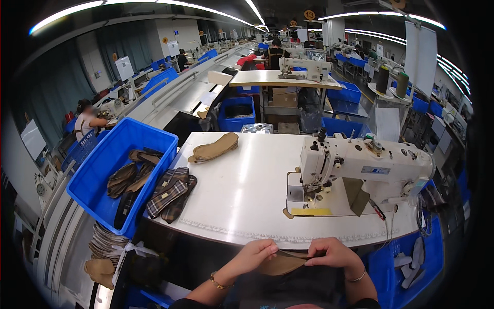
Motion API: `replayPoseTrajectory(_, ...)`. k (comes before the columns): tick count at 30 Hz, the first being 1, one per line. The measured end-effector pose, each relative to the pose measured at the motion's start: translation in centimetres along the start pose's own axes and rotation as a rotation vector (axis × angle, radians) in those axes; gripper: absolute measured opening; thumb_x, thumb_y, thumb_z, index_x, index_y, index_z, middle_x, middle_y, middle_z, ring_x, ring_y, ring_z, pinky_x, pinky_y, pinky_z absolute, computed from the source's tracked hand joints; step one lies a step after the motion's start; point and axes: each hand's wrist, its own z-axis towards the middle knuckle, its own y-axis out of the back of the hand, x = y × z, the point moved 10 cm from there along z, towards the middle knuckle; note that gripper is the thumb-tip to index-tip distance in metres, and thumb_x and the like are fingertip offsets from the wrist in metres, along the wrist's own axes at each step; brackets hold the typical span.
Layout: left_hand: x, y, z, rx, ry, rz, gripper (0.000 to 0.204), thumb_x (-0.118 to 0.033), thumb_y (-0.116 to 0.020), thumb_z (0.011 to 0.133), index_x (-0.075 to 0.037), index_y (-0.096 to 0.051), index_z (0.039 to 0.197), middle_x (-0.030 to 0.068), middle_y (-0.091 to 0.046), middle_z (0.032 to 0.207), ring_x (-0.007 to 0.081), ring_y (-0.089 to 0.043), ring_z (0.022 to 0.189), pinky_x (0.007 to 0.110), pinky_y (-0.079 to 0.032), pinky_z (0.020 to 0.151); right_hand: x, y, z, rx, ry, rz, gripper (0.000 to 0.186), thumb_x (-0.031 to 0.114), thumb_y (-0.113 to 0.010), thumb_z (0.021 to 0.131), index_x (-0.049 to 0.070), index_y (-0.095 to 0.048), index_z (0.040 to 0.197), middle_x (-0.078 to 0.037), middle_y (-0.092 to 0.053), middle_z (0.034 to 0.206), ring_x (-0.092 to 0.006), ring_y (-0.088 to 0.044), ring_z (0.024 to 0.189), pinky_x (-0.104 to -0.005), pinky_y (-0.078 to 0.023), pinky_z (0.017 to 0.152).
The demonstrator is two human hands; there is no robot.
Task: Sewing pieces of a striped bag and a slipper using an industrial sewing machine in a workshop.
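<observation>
Just in front of the table's near edge, my left hand (260,254) pinches one end of a tan, curved fabric piece (283,264). The other end is gripped between the fingers and thumb of my right hand (332,253). The piece appears to have more than one layer, slightly parted along its upper edge. Beyond my right hand stands a white sewing machine (368,165), with a folded olive cloth (354,195) under its arm. Red-handled snips (377,209) lie beside that cloth.
A stack of tan shaped pieces (213,148) lies on the white tabletop (242,180). Plaid pieces (172,195) sit at its left edge, beside a blue bin (90,193) of brown pieces. Another blue bin (435,252) with grey pieces stands low at right. Other workers sit farther off.
</observation>
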Motion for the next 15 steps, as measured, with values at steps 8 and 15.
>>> replayPoseTrajectory(8,-2.3,-4.6,-0.2,0.112,-0.171,0.135,0.025,-0.025,-0.059,0.101,-0.001,-0.063,0.103,0.0067,-0.065,0.087,0.0146,-0.060,0.083,0.031,-0.048,0.075,-1.7,-2.4,0.4,0.103,-0.187,0.243,0.015,0.007,-0.080,0.084,0.001,-0.067,0.087,0.002,-0.063,0.084,-0.0058,-0.056,0.080,-0.0232,-0.044,0.071)
replayPoseTrajectory(15,0.2,-5.5,0.6,0.184,-0.073,-0.029,0.030,-0.027,-0.055,0.104,-0.002,-0.063,0.089,0.0020,-0.062,0.081,0.0093,-0.055,0.076,0.026,-0.047,0.071,-2.2,-4.3,0.7,0.173,-0.146,0.369,0.017,0.015,-0.080,0.085,0.003,-0.069,0.087,0.004,-0.063,0.080,-0.0042,-0.052,0.076,-0.0218,-0.041,0.069)
